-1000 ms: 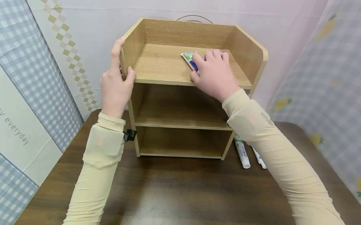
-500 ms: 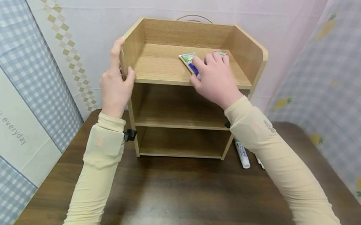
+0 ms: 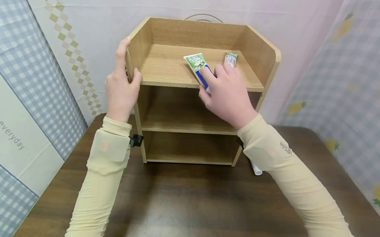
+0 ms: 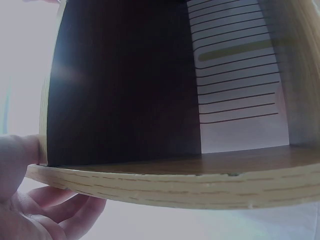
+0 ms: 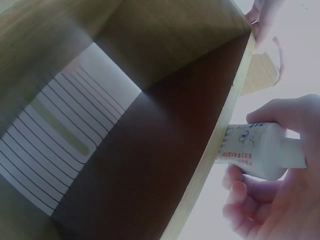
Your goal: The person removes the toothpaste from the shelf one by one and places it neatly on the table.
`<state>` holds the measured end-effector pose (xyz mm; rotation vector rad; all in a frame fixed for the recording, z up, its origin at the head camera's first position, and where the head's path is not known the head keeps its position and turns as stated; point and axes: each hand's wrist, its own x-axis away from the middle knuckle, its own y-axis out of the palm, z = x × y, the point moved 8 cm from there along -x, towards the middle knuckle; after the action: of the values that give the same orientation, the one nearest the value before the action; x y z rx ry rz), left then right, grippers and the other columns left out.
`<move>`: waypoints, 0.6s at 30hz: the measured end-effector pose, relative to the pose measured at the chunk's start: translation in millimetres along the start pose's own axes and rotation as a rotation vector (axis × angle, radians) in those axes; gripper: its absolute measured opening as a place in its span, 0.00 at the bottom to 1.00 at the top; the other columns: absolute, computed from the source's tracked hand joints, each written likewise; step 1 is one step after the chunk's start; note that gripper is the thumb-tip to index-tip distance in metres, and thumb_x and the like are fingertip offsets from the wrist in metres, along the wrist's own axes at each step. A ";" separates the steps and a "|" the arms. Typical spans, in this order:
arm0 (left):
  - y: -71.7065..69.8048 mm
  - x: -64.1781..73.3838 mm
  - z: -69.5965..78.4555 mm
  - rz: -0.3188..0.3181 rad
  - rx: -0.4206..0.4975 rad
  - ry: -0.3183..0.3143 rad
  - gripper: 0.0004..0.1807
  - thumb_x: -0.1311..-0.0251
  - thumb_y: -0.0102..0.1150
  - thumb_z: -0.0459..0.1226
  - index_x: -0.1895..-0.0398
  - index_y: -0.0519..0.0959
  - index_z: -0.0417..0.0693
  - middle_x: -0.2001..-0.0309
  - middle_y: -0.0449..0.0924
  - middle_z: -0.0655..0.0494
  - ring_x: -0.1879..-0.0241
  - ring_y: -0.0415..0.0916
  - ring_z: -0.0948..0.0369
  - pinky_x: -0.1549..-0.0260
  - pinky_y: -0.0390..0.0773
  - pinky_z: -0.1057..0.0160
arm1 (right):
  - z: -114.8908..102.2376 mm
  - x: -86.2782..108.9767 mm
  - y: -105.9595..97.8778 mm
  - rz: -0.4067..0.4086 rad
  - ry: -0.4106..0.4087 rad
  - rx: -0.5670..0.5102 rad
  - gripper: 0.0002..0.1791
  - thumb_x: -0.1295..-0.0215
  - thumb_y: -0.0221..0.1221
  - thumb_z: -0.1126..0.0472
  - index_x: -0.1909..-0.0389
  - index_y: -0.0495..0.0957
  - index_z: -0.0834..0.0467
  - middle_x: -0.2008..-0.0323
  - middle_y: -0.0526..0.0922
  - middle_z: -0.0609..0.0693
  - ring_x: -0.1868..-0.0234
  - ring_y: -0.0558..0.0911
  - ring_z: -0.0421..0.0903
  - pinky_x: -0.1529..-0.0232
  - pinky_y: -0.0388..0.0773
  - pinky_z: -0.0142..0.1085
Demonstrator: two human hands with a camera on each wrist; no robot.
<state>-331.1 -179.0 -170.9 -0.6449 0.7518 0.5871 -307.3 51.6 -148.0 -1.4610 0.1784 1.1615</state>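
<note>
In the head view, the left hand (image 3: 122,87) grips the left side panel (image 3: 142,48) of a wooden shelf unit (image 3: 188,131), thumb at the front edge, fingers outside. The right hand (image 3: 228,96) pinches a green, white and blue tube (image 3: 198,68) slantwise over the top board (image 3: 168,65); whether they touch, I cannot tell. A second tube (image 3: 231,58) shows just beyond its fingers. Another tube's white end (image 3: 257,170) lies on the dark table (image 3: 180,207), by the unit's right side

The left wrist view shows thumb and fingers around the unit's pale edge

In the right wrist view, a capped white tube (image 5: 250,147) sits between thumb and curled fingers, beside the unit's front edge
</note>
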 end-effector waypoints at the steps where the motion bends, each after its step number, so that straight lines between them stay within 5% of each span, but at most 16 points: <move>1: -0.1 -0.2 -0.4 -0.001 0.001 -0.001 0.36 0.38 0.45 0.33 0.29 0.56 0.73 0.77 0.70 0.39 0.80 0.58 0.50 0.77 0.60 0.59 | -0.2 0.8 -0.2 0.003 0.002 0.000 0.15 0.39 0.56 0.57 0.55 0.75 0.61 0.71 0.75 0.59 0.69 0.71 0.58 0.65 0.67 0.48; 18: 0.6 -2.6 0.0 0.002 0.008 0.004 0.36 0.38 0.46 0.32 0.29 0.56 0.73 0.60 0.81 0.32 0.78 0.62 0.50 0.74 0.64 0.58 | 3.5 16.3 2.5 -0.038 0.056 -0.075 0.24 0.38 0.57 0.55 0.42 0.73 0.58 0.74 0.80 0.57 0.75 0.78 0.55 0.76 0.72 0.46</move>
<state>-333.1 -179.2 -169.1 -0.6387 0.7580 0.5844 -302.9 61.8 -160.6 -1.5577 0.1463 1.1070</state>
